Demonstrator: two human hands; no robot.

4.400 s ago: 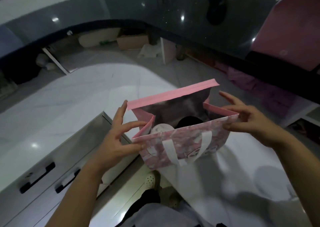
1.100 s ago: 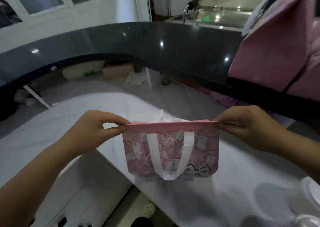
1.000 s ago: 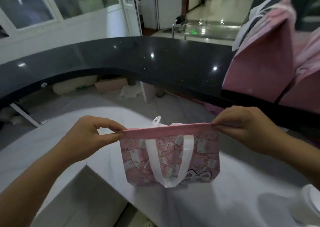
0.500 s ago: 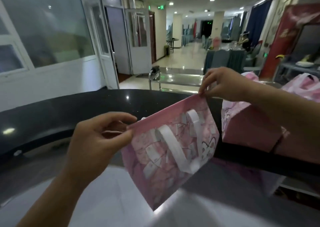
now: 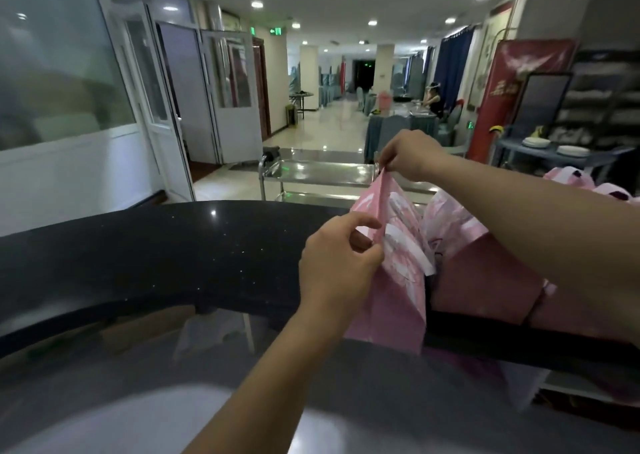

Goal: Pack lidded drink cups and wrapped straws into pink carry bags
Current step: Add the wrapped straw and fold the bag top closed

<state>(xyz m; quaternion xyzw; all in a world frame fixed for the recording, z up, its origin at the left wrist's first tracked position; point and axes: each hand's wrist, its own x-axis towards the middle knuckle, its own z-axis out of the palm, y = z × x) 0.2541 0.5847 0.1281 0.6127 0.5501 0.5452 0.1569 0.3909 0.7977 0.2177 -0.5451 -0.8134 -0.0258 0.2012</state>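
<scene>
Both hands are clamped on the pink carry bag [image 5: 398,301], one at each end of its closed top edge. The left hand [image 5: 337,263] pinches the nearer end between thumb and curled fingers. The right hand [image 5: 410,157] pinches the farther end, higher up, so the top edge slopes up and away from the person. The hands are apart, with the length of the bag's mouth between them.

The bag hangs clear of any surface and is seen almost edge-on. Its patterned side and a white handle [image 5: 407,246] face right. It sits in front of the black ledge [image 5: 173,246] that runs along the far edge of the desk [image 5: 156,419], toward the right end of that ledge. What is inside the bag cannot be seen, since its mouth is pressed flat.

Just beside it on the right, more pink bags [image 5: 485,273] rest on the ledge, partly behind the right forearm. Whether the held bag touches them cannot be told. Beyond the ledge stands a steel trolley [image 5: 318,173]
</scene>
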